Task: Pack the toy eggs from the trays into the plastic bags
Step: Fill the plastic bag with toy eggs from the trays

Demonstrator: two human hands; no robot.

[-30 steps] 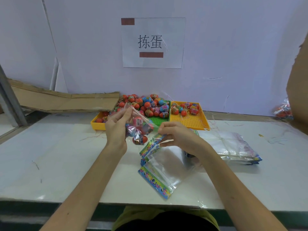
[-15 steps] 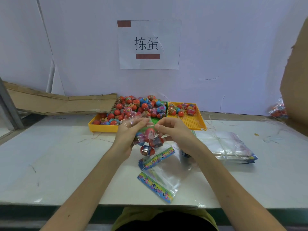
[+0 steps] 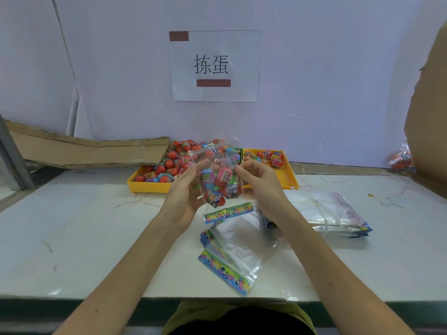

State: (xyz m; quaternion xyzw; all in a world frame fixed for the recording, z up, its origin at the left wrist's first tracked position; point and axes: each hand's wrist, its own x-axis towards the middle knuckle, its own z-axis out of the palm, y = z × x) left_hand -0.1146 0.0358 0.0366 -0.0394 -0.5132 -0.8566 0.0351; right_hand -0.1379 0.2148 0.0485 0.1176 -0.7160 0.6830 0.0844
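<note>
On the white table (image 3: 72, 226) we hold a filled bag (image 3: 219, 176) at centre, left hand (image 3: 187, 187) and right hand (image 3: 260, 183) pinching its sides; trays (image 3: 285, 175) at 12 o'clock still hold many eggs (image 3: 173, 163), empty bags (image 3: 232, 257) at 6 o'clock wait

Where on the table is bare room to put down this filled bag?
Bare tabletop lies left of the left hand, in front of the yellow tray. Crowded: loose bags centre, stacked bags right. The right hand shares the filled bag.
</note>
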